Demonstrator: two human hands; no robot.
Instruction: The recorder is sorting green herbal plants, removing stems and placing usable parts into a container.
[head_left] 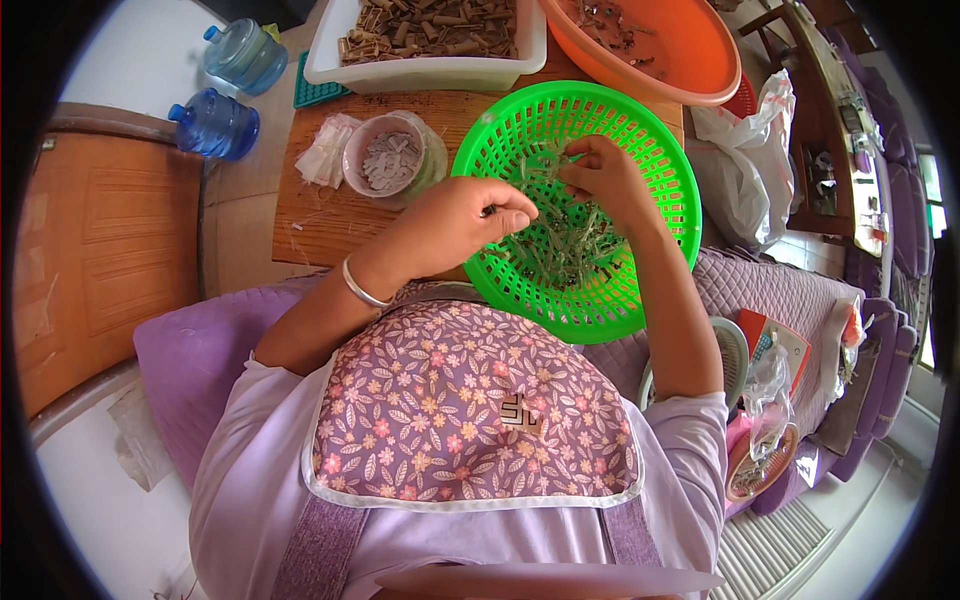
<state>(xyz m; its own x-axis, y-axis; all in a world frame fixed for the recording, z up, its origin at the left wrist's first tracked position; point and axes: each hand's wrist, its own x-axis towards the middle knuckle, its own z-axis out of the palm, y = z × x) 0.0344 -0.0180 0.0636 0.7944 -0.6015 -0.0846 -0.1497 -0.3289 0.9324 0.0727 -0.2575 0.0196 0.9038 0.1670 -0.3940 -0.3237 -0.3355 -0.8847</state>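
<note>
A round green plastic basket with slotted sides sits tilted at the table's near edge, in front of my body. In its bottom lies a tangled heap of thin, clear-looking strips with small dark bits. My left hand is over the basket's left rim, thumb and fingers pinched together; anything between them is too small to make out. Over the heap's right side, my right hand has its fingers bent in close to some clear strips. What it grips is not clear. A bracelet circles my left wrist.
Left of the basket stands a pink-rimmed tub of small pale pieces, beside a white plastic bag. Behind are a white bin of brown pieces and an orange basin. Blue water bottles stand at far left.
</note>
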